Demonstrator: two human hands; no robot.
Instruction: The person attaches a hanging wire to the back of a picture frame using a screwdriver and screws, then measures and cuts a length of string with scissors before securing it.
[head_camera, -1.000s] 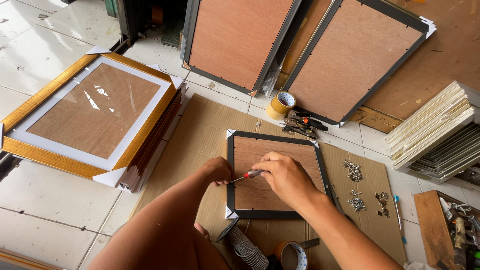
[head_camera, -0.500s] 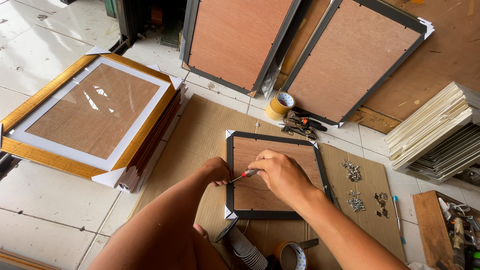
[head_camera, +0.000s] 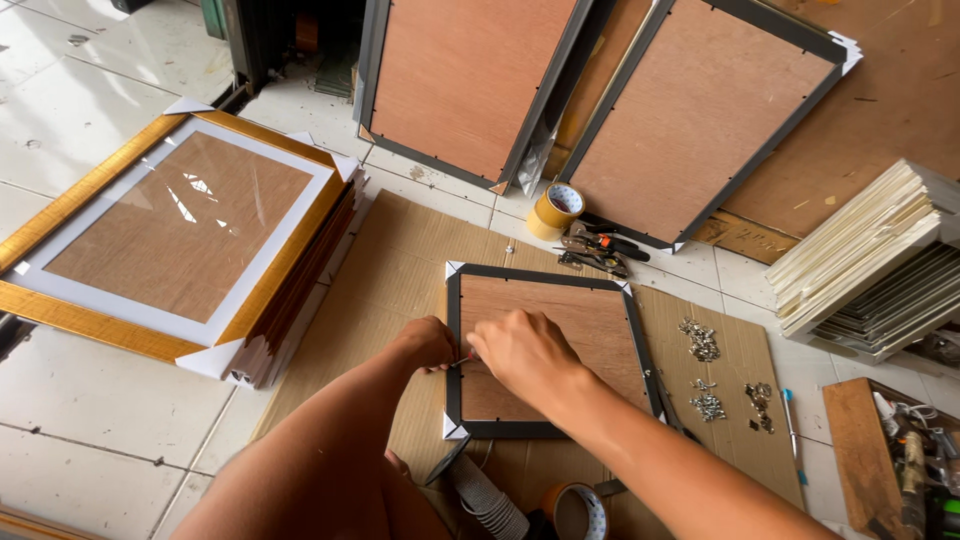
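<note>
A small black picture frame (head_camera: 545, 283) lies face down on a cardboard sheet (head_camera: 400, 260), its brown backing board up and white protectors on its corners. My right hand (head_camera: 525, 350) holds a thin red-handled tool over the frame's left rail. My left hand (head_camera: 428, 342) rests on that same rail, fingers pinched at the tool's tip. What the fingers pinch is too small to tell.
A stack of gold frames (head_camera: 170, 245) lies to the left. Two large dark frames (head_camera: 700, 110) lean at the back. A yellow tape roll (head_camera: 556, 211) and pliers (head_camera: 598, 250) lie behind the small frame. Small metal clips (head_camera: 705, 345) are scattered right, beside stacked mouldings (head_camera: 870, 260).
My right hand has slid left and down along the frame's left rail, closing against my left hand. The view has shifted slightly.
</note>
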